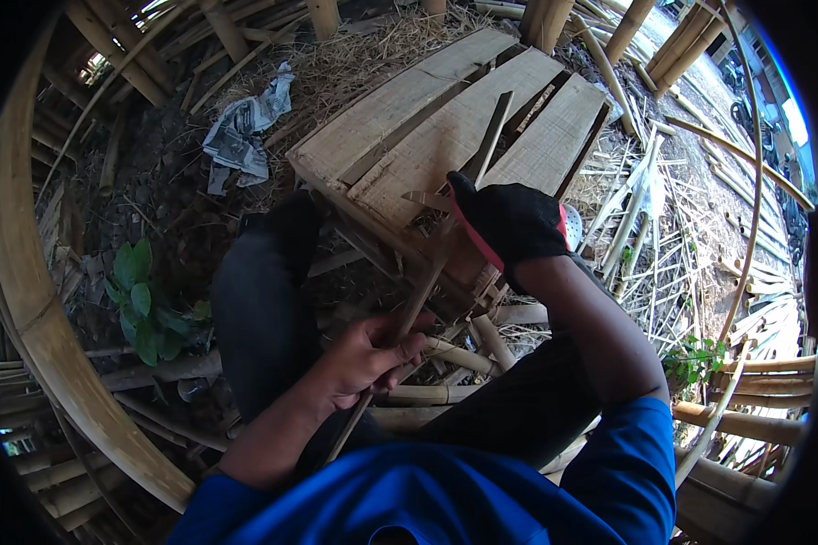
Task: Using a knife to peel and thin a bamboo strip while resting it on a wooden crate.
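Observation:
My bare left hand [370, 359] is closed around a long, narrow bamboo strip [424, 283], near its lower part. The strip slants from my lap up over a low wooden slatted bench [468, 118], and its far end sticks out beyond my right hand. On that hand [515, 222] is a black and red glove, with the fingers wrapped and the thumb pointing up along the strip. From the glove's left side juts a short pointed piece that looks like a knife blade [424, 199], lying across the strip. The glove hides its handle.
Crumpled newspaper [250, 127] lies on the ground left of the bench. A green leafy plant [141, 300] grows beside my left leg. Thin split bamboo strips [663, 227] litter the ground at right. A thick curved bamboo pole [59, 350] runs along the left, and bamboo posts [545, 23] stand behind the bench.

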A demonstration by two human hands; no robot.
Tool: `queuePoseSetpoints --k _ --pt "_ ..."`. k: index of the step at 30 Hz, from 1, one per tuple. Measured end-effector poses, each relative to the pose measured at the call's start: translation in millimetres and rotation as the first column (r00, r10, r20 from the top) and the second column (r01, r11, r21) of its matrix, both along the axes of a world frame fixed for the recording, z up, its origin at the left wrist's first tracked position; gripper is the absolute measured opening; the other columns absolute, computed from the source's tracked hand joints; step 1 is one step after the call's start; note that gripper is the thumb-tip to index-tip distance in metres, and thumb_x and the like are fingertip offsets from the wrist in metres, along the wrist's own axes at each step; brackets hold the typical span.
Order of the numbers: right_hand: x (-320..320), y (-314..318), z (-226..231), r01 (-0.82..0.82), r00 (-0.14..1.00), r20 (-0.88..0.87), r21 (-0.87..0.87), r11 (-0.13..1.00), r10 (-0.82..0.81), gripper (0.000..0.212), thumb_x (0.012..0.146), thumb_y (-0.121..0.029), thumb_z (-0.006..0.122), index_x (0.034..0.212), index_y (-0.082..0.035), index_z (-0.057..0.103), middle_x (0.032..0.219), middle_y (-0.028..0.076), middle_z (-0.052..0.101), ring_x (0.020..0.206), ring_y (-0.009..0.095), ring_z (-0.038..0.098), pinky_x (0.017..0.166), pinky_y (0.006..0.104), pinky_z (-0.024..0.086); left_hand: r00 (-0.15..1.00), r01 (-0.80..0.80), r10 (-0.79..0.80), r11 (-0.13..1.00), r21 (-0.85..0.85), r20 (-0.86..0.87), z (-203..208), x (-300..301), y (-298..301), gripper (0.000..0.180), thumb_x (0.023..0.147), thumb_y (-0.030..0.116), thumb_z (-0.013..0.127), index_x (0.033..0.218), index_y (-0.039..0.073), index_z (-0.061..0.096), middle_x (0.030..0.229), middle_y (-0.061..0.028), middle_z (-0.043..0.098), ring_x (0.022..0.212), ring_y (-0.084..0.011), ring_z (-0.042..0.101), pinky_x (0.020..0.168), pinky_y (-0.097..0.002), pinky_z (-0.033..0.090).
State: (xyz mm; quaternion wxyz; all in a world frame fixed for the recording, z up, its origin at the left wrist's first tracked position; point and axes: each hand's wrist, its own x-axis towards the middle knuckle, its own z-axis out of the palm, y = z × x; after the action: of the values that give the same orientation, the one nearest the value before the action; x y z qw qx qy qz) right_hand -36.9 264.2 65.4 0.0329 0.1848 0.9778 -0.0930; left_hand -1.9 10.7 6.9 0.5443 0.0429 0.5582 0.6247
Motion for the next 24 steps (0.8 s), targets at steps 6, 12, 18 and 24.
queuePoseSetpoints --k 6,12,18,24 --pt "-0.1 5.1 5.0 -0.001 0.998 0.056 -0.031 1.0 0.003 0.081 0.104 -0.068 0.029 0.089 -0.007 0.08 0.087 0.022 0.074 0.091 0.043 0.073 0.086 0.0493 0.054 0.995 -0.078 0.074 0.995 0.058 0.063 -0.6 0.9 -0.1 0.048 0.103 0.025 0.068 0.144 0.004 0.056 0.085 -0.001 0.062 0.054 -0.0032 0.05 0.045 -0.0197 0.035" --pt "1.1 8.4 2.8 -0.004 0.998 0.068 -0.029 1.0 0.006 0.081 0.104 -0.069 0.029 0.089 -0.008 0.08 0.089 0.022 0.074 0.092 0.043 0.072 0.087 0.0492 0.054 0.989 -0.103 0.102 0.995 0.008 0.108 -0.1 2.1 2.9 0.037 0.103 0.021 0.067 0.134 0.002 0.06 0.085 -0.0025 0.061 0.054 -0.0034 0.05 0.045 -0.0213 0.035" --pt "0.8 8.0 7.3 -0.007 0.997 0.074 -0.059 0.998 0.012 0.08 0.104 -0.069 0.029 0.091 -0.009 0.081 0.093 0.023 0.075 0.096 0.041 0.072 0.089 0.0481 0.054 0.995 -0.094 0.094 0.995 0.017 0.038 2.4 3.2 2.6 0.031 0.106 0.026 0.063 0.126 0.003 0.061 0.082 -0.0021 0.058 0.054 -0.0039 0.048 0.044 -0.021 0.033" --pt "-5.6 15.0 14.2 0.067 0.998 -0.004 -0.007 0.998 -0.067 0.077 0.104 -0.069 0.03 0.089 -0.013 0.081 0.093 0.02 0.076 0.091 0.04 0.073 0.085 0.0486 0.055 0.972 -0.126 0.117 0.992 0.03 0.204 -7.8 -0.8 0.9 0.039 0.111 0.048 0.043 0.096 0.013 0.053 0.069 0.0033 0.043 0.051 -0.0036 0.037 0.04 -0.0185 0.028"
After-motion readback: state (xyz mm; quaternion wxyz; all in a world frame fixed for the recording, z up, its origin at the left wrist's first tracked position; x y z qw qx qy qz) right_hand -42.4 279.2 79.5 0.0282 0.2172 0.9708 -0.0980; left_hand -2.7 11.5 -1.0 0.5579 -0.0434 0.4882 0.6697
